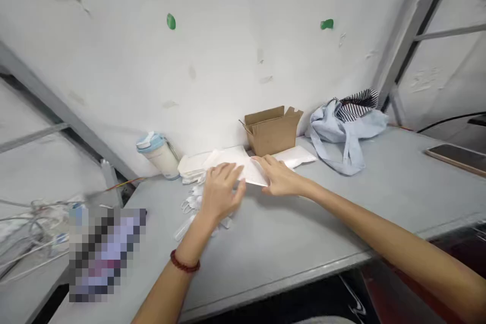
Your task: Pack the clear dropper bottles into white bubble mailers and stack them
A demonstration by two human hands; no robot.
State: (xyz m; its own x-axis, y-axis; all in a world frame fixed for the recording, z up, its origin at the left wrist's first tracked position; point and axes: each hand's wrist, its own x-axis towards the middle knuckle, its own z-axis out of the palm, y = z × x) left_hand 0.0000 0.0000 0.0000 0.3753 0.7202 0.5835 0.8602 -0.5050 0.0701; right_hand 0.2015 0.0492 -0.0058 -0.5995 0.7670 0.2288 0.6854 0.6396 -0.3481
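Grey table (304,243) bore a white packet (253,172) at twelve o'clock; left hand (220,192) and right hand (279,178) pressed it, fingers flat, open.

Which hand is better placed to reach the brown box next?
Probably the right hand: it rests on the white sheets just before the box. The left hand lies farther left.

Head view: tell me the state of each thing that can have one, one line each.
Box: upright, flaps open.
Bottle: upright, lid shut.
Bag: slumped in a heap.
Phone: lying flat, screen dark.
Sheets: lying flat in a loose pile.
Left hand: open, palm down on the sheets.
Right hand: open, flat on the sheets.
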